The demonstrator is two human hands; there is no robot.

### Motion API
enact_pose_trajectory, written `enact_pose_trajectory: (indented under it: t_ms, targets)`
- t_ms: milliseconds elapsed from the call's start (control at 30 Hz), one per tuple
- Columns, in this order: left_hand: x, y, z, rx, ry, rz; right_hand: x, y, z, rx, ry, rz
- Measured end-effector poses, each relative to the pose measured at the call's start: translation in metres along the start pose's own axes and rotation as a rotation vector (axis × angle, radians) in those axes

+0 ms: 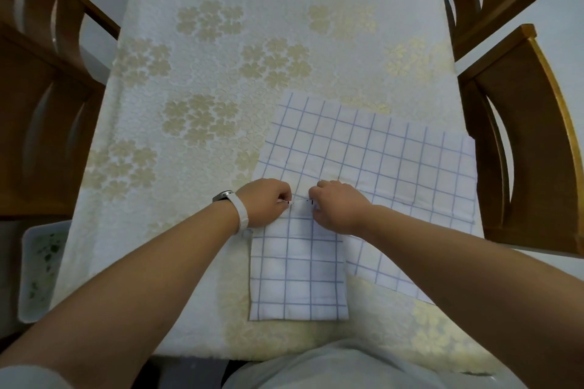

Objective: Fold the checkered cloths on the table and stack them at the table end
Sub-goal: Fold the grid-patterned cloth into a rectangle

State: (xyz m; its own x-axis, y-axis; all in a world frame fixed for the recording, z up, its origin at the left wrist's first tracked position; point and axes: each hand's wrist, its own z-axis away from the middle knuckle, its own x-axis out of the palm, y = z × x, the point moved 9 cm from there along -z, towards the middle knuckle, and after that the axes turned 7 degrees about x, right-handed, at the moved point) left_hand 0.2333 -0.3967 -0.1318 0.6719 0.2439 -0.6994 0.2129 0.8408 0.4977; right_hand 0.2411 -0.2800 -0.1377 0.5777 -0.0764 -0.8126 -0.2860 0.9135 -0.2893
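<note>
Pinching the far edge of the small folded cloth (297, 278), both hands sit close together with a little gap between them. The left hand (264, 204) has its fingers curled down on the cloth's far left corner. The right hand (339, 207) has its fingers curled on the same edge, just to the right. The rest of this cloth lies flat on the table (189, 73), running from the hands back toward the person, close to the near table end. It is white with thin blue lines. A bigger checkered cloth (379, 151) lies spread out past the hands and to the right, and the small cloth's right side lies over part of it. A white watch band (240, 215) is on the left wrist. There are wooden chairs (521, 136) on both sides of the table, and a white tray (41, 268) sits low on the left.
</note>
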Motion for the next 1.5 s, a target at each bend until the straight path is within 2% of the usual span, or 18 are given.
enact_pose_trajectory:
  t_ms: [167,300,433,533,633,833,1033,1500]
  targets:
    - [-0.002,-0.007,0.012,-0.023,-0.005,-0.136,-0.013,0.002,0.008,-0.003,-0.001,0.010]
    - [-0.022,0.005,0.027,0.014,0.129,-0.221,-0.030,-0.001,0.022,-0.022,0.047,0.036]
    - [-0.039,0.032,0.056,0.191,0.364,-0.339,-0.045,-0.009,0.050,-0.104,0.167,0.052]
    - [-0.029,0.048,0.083,0.338,0.447,-0.407,-0.044,-0.020,0.078,-0.235,0.291,0.065]
    - [-0.006,0.051,0.106,0.381,0.441,-0.423,-0.029,-0.032,0.103,-0.339,0.358,0.091]
    - [0.052,0.048,0.135,0.448,0.409,-0.422,0.030,-0.049,0.135,-0.438,0.322,0.159]
    - [0.096,0.020,0.138,0.395,0.323,-0.445,0.068,-0.050,0.137,-0.407,0.250,0.194]
    - [0.118,0.013,0.146,0.306,0.272,-0.368,0.092,-0.033,0.136,-0.275,0.185,0.180]
